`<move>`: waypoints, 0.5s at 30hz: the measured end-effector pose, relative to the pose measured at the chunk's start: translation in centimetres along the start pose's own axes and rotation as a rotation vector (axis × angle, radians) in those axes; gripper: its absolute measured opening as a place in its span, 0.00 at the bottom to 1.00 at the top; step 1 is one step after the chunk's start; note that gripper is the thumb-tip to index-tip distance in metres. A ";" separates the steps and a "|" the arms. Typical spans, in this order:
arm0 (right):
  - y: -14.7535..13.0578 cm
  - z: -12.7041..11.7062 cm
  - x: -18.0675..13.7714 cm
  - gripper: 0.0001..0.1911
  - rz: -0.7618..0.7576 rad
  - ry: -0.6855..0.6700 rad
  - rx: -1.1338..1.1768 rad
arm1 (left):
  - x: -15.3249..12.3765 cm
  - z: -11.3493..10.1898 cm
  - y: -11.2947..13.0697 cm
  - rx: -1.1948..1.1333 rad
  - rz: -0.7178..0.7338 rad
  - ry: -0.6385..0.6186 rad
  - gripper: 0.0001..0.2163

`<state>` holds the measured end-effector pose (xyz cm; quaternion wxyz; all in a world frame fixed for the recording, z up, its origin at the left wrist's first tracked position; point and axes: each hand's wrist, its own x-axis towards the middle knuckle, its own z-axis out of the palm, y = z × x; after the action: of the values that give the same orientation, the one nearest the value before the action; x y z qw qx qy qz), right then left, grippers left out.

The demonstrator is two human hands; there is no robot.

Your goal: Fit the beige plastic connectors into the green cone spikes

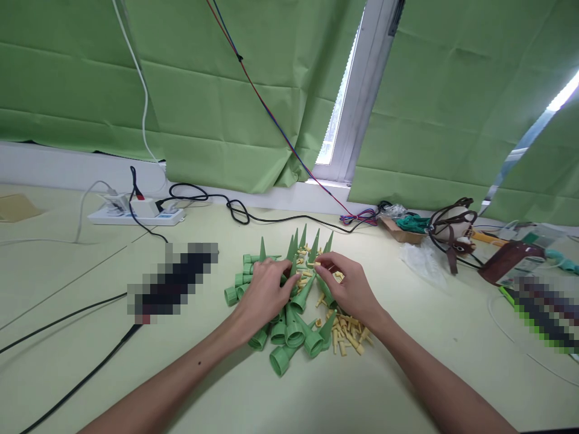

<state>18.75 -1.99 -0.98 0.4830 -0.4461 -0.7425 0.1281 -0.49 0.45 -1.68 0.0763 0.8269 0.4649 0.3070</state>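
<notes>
Many green cone-shaped nozzles (294,333) with ribbed collars lie heaped in the middle of the table, some standing point up. My left hand (268,286) reaches over the left of the heap, thumb and fingers closed around an upright green nozzle (294,265). Between the thumb and forefinger of my right hand (350,286) is a small yellow peg (312,264), held just right of that nozzle. More yellow pegs (350,337) lie piled below my right hand, and others are scattered among the cones behind. My palms hide part of the heap.
A white power strip (136,217) with plugs sits at the back left, and a black cable (271,217) runs along the wall. A blurred-out dark object (174,283) lies left of the heap. A plastic bag (423,262), a cardboard box (400,229) and clutter occupy the right.
</notes>
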 end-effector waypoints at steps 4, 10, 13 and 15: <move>-0.2 -0.1 0.0 0.07 0.004 0.016 0.011 | 0.1 -0.6 0.6 -0.029 -0.029 0.016 0.12; -0.7 -0.2 -0.1 0.06 -0.055 0.078 0.021 | 0.3 -1.2 1.4 -0.302 -0.084 0.058 0.14; -0.8 -0.2 -0.1 0.06 -0.098 0.084 0.010 | 0.4 -1.1 1.4 -0.473 -0.127 0.054 0.14; -0.8 -0.1 -0.2 0.06 -0.121 0.078 0.002 | 0.5 -1.1 1.3 -0.573 -0.158 0.047 0.13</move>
<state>18.44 -2.59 -0.54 0.5188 -0.4048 -0.7485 0.0819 0.05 -0.05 -0.07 0.3195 0.7255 0.4240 0.4380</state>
